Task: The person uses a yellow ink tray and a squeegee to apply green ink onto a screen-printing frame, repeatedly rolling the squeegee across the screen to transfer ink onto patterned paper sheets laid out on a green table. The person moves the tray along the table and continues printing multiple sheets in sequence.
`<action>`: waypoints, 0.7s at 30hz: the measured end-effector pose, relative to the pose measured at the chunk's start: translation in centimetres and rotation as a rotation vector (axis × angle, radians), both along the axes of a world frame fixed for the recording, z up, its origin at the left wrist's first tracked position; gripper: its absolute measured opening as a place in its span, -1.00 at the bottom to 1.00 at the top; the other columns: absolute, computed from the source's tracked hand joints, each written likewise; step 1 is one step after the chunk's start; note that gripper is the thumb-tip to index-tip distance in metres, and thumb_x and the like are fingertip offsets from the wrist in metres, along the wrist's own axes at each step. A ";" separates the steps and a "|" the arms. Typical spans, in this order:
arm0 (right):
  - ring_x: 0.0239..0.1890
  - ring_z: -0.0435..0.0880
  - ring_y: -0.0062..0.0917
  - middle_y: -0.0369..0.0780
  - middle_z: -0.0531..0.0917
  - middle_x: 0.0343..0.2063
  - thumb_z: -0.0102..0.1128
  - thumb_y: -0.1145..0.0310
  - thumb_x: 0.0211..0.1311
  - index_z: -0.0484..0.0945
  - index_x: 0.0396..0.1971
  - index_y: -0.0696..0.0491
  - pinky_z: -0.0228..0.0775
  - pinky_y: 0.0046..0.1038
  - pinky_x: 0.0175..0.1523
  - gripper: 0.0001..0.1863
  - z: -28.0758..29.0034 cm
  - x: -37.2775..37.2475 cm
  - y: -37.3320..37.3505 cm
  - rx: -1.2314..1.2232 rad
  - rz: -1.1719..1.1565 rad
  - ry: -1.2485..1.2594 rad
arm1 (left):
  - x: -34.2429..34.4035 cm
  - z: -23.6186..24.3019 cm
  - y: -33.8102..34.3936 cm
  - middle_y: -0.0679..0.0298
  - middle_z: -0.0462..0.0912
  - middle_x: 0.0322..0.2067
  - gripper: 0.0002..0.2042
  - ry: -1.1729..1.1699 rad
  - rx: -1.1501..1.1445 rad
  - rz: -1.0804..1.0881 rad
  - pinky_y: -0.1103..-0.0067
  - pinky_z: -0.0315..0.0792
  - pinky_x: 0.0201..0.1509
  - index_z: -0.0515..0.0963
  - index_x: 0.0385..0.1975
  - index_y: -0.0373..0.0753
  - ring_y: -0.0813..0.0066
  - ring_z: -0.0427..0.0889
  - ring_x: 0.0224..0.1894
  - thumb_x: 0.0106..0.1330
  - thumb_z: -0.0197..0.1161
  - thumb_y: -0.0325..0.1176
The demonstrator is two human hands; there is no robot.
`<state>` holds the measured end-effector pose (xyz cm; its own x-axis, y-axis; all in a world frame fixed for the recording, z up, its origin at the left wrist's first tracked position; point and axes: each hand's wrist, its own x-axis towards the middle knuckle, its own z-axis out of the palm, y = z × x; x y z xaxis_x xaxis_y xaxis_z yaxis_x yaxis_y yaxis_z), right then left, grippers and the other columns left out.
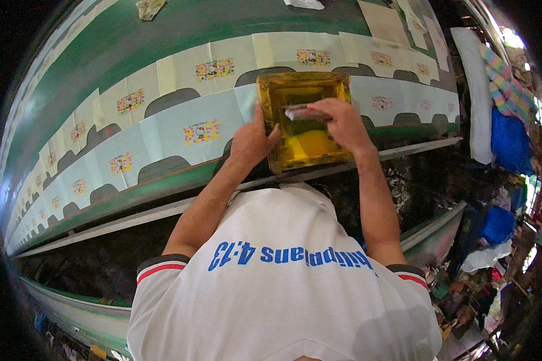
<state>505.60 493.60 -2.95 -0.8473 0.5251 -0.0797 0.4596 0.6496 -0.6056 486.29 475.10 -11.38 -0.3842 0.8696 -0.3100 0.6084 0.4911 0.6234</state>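
Note:
A yellow screen-printing frame (pixel 313 161) with worn, stained edges lies flat over pale fabric pieces on the long green table. My left hand (pixel 252 141) grips its left side, the thumb on the rim and the fingers along the outer edge. Inside the frame, my right hand (pixel 348 125) is closed around a squeegee (pixel 304 113) held above the mesh near the middle. The squeegee's lower edge is partly lost in shadow and blur. Just left of the frame, a fabric piece (pixel 180 141) bears a colourful cartoon print (pixel 202 132).
Two rows of printed pale pieces with dark curved cut-outs run along the green table (pixel 102 66). A pale rail (pixel 186 206) edges its near side. Blue cloth (pixel 510 141) and a striped knit cloth (pixel 506 84) hang at right. Another table (pixel 78 313) stands behind me.

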 end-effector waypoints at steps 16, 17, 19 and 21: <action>0.20 0.72 -0.15 -0.15 0.79 0.09 0.24 0.72 0.01 0.80 0.11 0.05 0.58 -0.14 0.34 -0.40 -0.4 6.7 -6.2 0.167 0.014 0.028 | 0.5 1.5 1.0 -0.35 0.76 -0.31 0.04 -0.040 0.032 0.038 -0.09 0.64 -0.15 -0.17 0.66 -0.51 -0.42 0.76 -0.26 0.38 0.37 -0.16; 0.19 0.72 -0.16 -0.17 0.79 0.09 0.27 0.69 0.00 0.79 0.13 0.05 0.58 -0.13 0.34 -0.40 -0.4 6.9 -6.0 0.162 0.023 0.037 | 0.6 2.4 0.9 -0.35 0.76 -0.31 0.04 -0.036 0.023 0.040 -0.09 0.63 -0.16 -0.17 0.66 -0.50 -0.43 0.76 -0.26 0.38 0.37 -0.17; 0.19 0.72 -0.17 -0.17 0.79 0.09 0.26 0.69 0.00 0.79 0.13 0.04 0.57 -0.13 0.34 -0.39 0.0 7.4 -4.9 0.147 0.041 0.083 | 1.2 2.8 1.0 -0.33 0.77 -0.31 0.04 -0.020 0.030 0.045 -0.05 0.63 -0.24 -0.19 0.68 -0.46 -0.38 0.78 -0.30 0.39 0.38 -0.19; 0.19 0.72 -0.18 -0.17 0.79 0.09 0.26 0.69 0.00 0.79 0.14 0.03 0.56 -0.13 0.35 -0.39 0.6 9.0 -3.2 0.130 0.053 0.124 | 2.6 5.8 2.1 -0.32 0.77 -0.30 0.03 -0.030 0.023 0.050 -0.01 0.63 -0.27 -0.18 0.68 -0.46 -0.34 0.78 -0.32 0.39 0.39 -0.22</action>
<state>514.60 490.37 -2.35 -0.8733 0.4783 0.0923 0.3497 0.7474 -0.5648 488.92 477.20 -5.60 -0.4179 0.8567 -0.3022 0.5649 0.5056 0.6521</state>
